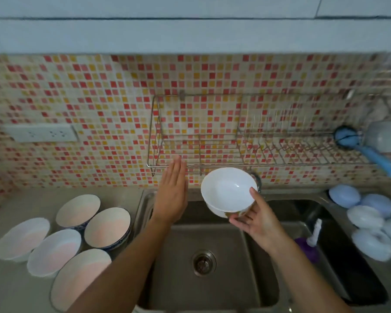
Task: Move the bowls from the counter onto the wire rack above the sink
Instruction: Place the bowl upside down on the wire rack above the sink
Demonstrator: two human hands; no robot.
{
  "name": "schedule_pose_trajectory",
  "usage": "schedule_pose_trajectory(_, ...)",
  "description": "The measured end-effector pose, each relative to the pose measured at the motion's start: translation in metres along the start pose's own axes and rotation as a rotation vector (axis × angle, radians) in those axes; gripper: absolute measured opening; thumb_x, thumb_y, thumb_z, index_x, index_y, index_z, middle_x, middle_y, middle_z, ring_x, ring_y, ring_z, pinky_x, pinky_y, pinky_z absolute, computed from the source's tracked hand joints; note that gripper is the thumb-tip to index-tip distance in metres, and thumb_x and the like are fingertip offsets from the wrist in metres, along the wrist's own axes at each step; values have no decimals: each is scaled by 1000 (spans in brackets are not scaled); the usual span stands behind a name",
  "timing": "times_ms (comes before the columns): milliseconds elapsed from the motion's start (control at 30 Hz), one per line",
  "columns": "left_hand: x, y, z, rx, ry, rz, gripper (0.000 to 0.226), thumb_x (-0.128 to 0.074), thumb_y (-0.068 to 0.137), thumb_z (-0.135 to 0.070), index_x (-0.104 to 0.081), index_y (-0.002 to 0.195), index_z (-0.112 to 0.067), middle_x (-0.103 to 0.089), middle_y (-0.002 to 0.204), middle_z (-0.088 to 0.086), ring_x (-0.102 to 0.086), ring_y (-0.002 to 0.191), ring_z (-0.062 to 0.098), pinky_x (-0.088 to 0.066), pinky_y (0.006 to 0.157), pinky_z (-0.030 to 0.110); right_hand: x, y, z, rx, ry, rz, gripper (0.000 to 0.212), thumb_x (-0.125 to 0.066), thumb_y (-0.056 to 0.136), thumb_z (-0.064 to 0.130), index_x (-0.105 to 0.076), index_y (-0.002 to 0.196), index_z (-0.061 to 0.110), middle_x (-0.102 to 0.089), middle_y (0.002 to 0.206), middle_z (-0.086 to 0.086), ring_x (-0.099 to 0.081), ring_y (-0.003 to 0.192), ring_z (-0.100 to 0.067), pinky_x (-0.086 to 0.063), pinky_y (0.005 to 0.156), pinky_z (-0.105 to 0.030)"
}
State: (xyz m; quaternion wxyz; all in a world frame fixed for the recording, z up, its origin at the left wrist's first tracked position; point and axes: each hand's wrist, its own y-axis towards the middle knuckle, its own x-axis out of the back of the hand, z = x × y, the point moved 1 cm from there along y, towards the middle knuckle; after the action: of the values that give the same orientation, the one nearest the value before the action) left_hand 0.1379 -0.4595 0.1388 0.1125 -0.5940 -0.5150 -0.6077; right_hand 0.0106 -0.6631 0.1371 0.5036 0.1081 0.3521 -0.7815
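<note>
1. Five white round bowls (61, 240) sit clustered on the grey worktop (9, 290), left of the steel sink (212, 245).
2. Over the basin, right hand (255, 219) grips a white ceramic bowl with a brown patterned outside (228, 190), thumb on its rim, fingers curled beneath.
3. Left hand (172, 195) hovers flat, fingers straight and together, holding nothing, just beside that bowl.
4. Beyond both, the chrome wire rack (235, 141) hangs on the mosaic tile wall, with a blue-handled brush (370, 152) at its right end.
</note>
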Motion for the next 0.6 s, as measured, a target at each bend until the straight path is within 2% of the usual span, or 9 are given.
schedule_pose_trajectory(100, 0, 27, 2, -13, 110, 113, 55, -13, 103, -37, 5, 151, -16, 13, 158, 1, 18, 144, 17, 17, 113, 30, -7, 0, 18, 5, 6, 32, 52, -67, 82, 42, -52, 126, 20, -56, 124, -13, -59, 110, -33, -55, 82, -49)
schedule_pose_trajectory(167, -4, 41, 5, 10, 180, 170, 58, -7, 101, -45, 12, 149, -18, 19, 157, 0, 25, 141, 17, 20, 111, 32, -15, 0, 31, 18, 1, 78, 53, -68, 79, 43, -55, 125, 18, -61, 124, -15, -63, 108, -34, -58, 76, -46)
schedule_pose_trajectory(233, -7, 51, 11, 66, 196, 193, 61, -5, 99, -49, 14, 149, -19, 21, 156, -1, 25, 141, 17, 20, 111, 34, -24, 2, 44, 40, 5, 113, 56, -69, 76, 42, -55, 125, 17, -63, 123, -16, -66, 105, -35, -60, 72, -45)
schedule_pose_trajectory(400, -9, 57, 18, 74, 164, 203, 74, 24, 80, -62, 21, 142, -21, 27, 151, -4, 24, 141, 17, 15, 115, 36, -46, 17, 81, 113, 71, 173, 45, -68, 85, 28, -52, 124, 14, -56, 127, -18, -60, 114, -39, -56, 85, -55)
schedule_pose_trajectory(500, -11, 57, 19, 77, 165, 197, 73, 25, 79, -60, 24, 140, -21, 29, 149, -4, 29, 138, 15, 17, 113, 34, -58, 33, 103, 176, 49, 164, 41, -66, 87, 17, -49, 124, 15, -51, 128, -18, -54, 119, -39, -52, 89, -60)
schedule_pose_trajectory(600, -13, 58, 20, 73, 140, 186, 70, 21, 83, -59, 23, 142, -21, 29, 151, -4, 32, 137, 13, 19, 112, 32, -70, 55, 116, 332, -156, 116, 37, -72, 84, 18, -55, 117, 17, -53, 127, -11, -54, 119, -32, -54, 89, -56)
